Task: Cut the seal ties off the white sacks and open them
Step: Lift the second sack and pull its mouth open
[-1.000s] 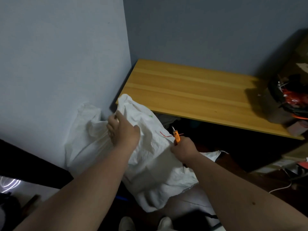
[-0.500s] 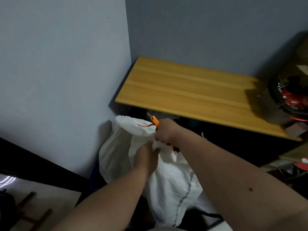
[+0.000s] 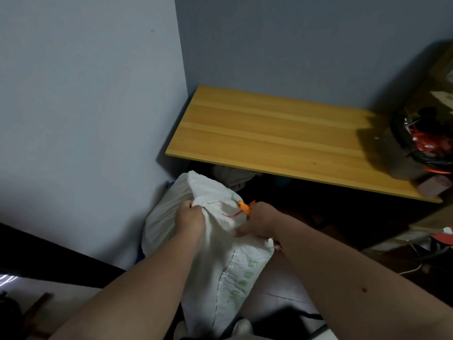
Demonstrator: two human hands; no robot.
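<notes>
The white sack stands on the floor in the corner, near the left end of the wooden bench, its long axis running from near to far with the gathered mouth pointing far, toward the wall. The left hand grips bunched fabric at the mouth. The right hand holds an orange-handled cutter beside a thin red tie and pinches fabric too. Green printing runs down the sack's side, too blurred to read.
</notes>
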